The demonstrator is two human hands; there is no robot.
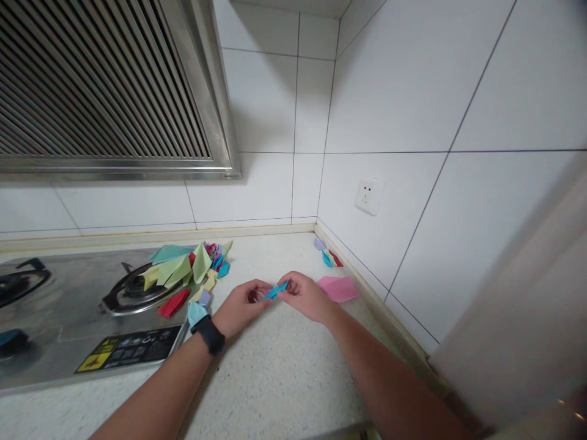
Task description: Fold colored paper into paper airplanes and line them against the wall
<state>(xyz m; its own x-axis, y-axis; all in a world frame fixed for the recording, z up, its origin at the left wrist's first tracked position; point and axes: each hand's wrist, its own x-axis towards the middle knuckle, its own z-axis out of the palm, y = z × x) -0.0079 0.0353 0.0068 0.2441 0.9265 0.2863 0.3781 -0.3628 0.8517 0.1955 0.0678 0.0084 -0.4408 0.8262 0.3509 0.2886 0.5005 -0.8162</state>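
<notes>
A small folded piece of blue paper (pixel 276 290) is pinched between my two hands, just above the speckled countertop (pixel 275 366). My left hand (pixel 243 305), with a black watch (pixel 210 335) on its wrist, grips the paper's left end. At the other end, the fingers of my right hand (pixel 306 296) are closed on it. Pink paper (pixel 338 288) lies right of my right hand, near the wall. To the left of my left hand is a pile of folded coloured papers (pixel 177 269), partly on the stove.
A steel gas stove (pixel 68 330) with black burner supports takes up the left side. Above it hangs a slatted range hood (pixel 114 91). A few small folded papers (pixel 328 255) lie in the back corner, below a wall socket (pixel 370 195). White tiled walls meet behind the counter.
</notes>
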